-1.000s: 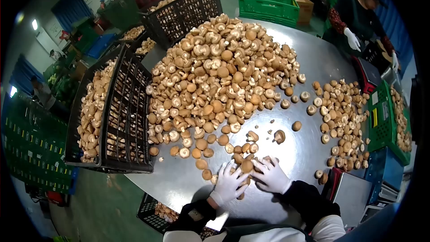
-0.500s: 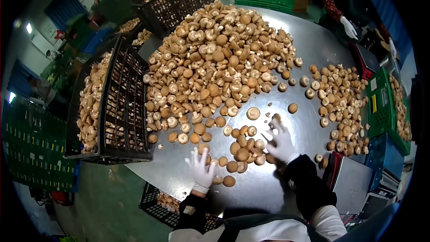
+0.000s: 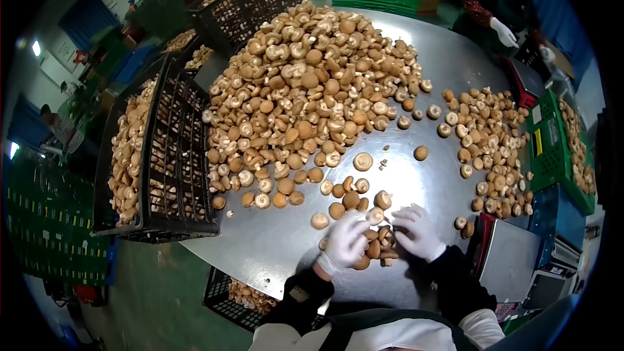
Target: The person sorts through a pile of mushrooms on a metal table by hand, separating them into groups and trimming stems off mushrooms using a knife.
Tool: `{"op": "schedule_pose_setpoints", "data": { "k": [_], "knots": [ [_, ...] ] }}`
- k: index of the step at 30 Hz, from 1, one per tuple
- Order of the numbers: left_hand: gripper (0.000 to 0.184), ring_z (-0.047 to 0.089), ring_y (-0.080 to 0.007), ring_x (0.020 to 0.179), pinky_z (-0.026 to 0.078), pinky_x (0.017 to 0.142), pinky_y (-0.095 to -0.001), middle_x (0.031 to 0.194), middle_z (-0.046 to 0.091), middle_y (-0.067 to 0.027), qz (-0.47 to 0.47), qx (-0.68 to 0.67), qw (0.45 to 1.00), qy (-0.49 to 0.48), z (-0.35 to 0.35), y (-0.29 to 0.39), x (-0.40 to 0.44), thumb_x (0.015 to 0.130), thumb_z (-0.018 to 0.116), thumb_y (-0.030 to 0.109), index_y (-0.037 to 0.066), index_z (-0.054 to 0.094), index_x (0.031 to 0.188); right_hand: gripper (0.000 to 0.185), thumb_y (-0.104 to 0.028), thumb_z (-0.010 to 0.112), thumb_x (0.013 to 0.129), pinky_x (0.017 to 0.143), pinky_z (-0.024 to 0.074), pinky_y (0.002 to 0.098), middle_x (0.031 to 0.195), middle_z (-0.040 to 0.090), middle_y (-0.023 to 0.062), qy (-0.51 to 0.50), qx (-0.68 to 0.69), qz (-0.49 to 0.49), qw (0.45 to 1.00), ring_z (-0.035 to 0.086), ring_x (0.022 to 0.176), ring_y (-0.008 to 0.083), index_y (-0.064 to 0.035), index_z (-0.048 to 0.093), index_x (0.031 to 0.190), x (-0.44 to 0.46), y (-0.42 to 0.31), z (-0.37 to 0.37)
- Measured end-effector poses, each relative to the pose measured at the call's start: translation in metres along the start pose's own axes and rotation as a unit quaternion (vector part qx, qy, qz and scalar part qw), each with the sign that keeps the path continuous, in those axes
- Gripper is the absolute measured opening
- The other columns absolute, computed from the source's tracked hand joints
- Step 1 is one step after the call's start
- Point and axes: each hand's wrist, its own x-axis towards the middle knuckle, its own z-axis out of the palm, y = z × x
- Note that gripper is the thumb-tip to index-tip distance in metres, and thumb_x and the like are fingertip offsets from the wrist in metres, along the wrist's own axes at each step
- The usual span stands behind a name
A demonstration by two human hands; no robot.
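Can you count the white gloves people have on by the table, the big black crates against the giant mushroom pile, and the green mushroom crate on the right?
White gloves: 4 (left hand, right hand, two on the co-worker)
Black crates: 2
Green crate: 1
Total: 7

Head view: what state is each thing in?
Brown mushroom pile, loose
Silver metal tabletop, partly covered
Near black plastic crate, filled
Right green plastic crate, filled
Far green plastic crate, contents unclear
Left white-gloved hand, grip unclear
Right white-gloved hand, open
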Motion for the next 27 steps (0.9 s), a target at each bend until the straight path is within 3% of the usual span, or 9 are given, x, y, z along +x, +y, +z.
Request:
{"op": "schedule_pose_setpoints", "data": {
  "k": [4,7,9,12,15,17,19,22,27],
  "knots": [
    [0.02,0.058,-0.0289,0.092,0.045,0.083,-0.0384,0.099,0.064,-0.0122,-0.063,0.167,0.97,0.162,-0.027,-0.065,0.031,0.091,0.052,0.005,0.005,0.068,0.103,0.022,-0.017,0.065,0.082,0.094,0.0419,0.0413,0.117,0.061,0.0119,0.066,-0.018,0.014,0.998,0.056,0.104,0.0329,-0.0093,0.067,0.102,0.057,0.008,0.002],
    [0.03,0.052,-0.0354,0.109,0.039,0.095,-0.0464,0.118,0.058,-0.0155,-0.157,0.273,0.947,0.066,-0.031,-0.096,0.041,0.089,0.058,0.023,0.01,0.066,0.114,0.029,-0.025,0.064,0.082,0.099,0.0399,0.0462,0.125,0.057,0.0171,0.072,-0.015,0.024,0.997,0.051,0.114,0.0392,-0.0095,0.066,0.106,0.11,0.026,0.029],
    [0.044,0.041,-0.0419,0.125,0.029,0.105,-0.0547,0.137,0.045,-0.0196,-0.113,0.438,0.892,0.011,-0.025,-0.093,0.044,0.085,0.062,0.036,0.013,0.062,0.123,0.053,-0.047,0.059,0.082,0.11,0.0246,0.0575,0.139,0.047,0.0234,-0.008,-0.128,0.074,0.989,0.035,0.131,0.0501,-0.0146,0.06,0.124,0.141,0.018,0.037],
    [0.041,0.027,-0.0491,0.136,0.018,0.112,-0.0586,0.147,0.035,-0.0247,-0.136,0.389,0.911,-0.033,-0.019,-0.093,0.036,0.087,0.06,0.038,0.013,0.064,0.119,0.067,-0.059,0.057,0.08,0.111,0.0121,0.0665,0.148,0.036,0.0213,-0.099,-0.221,0.087,0.966,0.018,0.142,0.0466,-0.0187,0.057,0.133,0.155,0.009,0.055],
    [0.032,0.036,-0.0494,0.13,0.022,0.113,-0.0534,0.138,0.046,-0.0254,-0.095,0.309,0.943,-0.074,-0.023,-0.081,0.023,0.091,0.057,0.029,0.005,0.064,0.111,0.055,-0.054,0.061,0.077,0.106,0.0245,0.0643,0.137,0.046,0.0199,-0.14,-0.191,-0.007,0.972,0.025,0.139,0.0447,-0.0109,0.067,0.111,0.14,0.0,0.065],
    [0.033,0.038,-0.0481,0.128,0.028,0.11,-0.0517,0.134,0.049,-0.0258,-0.166,0.073,0.976,-0.12,-0.025,-0.075,0.01,0.091,0.055,0.028,0.004,0.062,0.112,0.042,-0.042,0.065,0.074,0.09,0.041,0.0466,0.119,0.057,0.014,-0.089,-0.086,-0.075,0.989,0.045,0.122,0.0337,-0.0071,0.065,0.096,0.115,-0.009,0.064],
    [0.04,0.043,-0.0411,0.126,0.033,0.108,-0.0483,0.128,0.053,-0.0215,-0.034,0.194,0.96,-0.198,-0.025,-0.053,0.005,0.091,0.053,0.026,0.003,0.057,0.124,0.039,-0.038,0.065,0.074,0.09,0.0424,0.0411,0.112,0.059,0.0129,-0.189,-0.028,-0.022,0.981,0.05,0.112,0.0307,-0.0069,0.064,0.098,0.085,-0.023,0.054],
    [0.041,0.046,-0.0394,0.125,0.032,0.11,-0.0477,0.129,0.054,-0.0178,-0.026,0.121,0.965,-0.23,-0.014,-0.024,-0.006,0.091,0.055,0.025,0.005,0.056,0.127,0.038,-0.03,0.069,0.072,0.094,0.0421,0.0421,0.108,0.06,0.0123,-0.051,-0.002,-0.123,0.991,0.053,0.107,0.032,-0.0064,0.062,0.101,0.043,-0.028,0.038],
    [0.043,0.049,-0.0371,0.122,0.037,0.106,-0.0451,0.129,0.053,-0.0204,0.011,0.054,0.964,-0.26,-0.001,0.015,-0.018,0.086,0.061,0.015,0.0,0.055,0.126,0.039,-0.027,0.068,0.075,0.108,0.0326,0.0485,0.118,0.057,0.009,-0.116,-0.054,-0.06,0.99,0.047,0.123,0.0306,-0.0115,0.061,0.109,0.0,-0.024,0.002]
  ]
}}
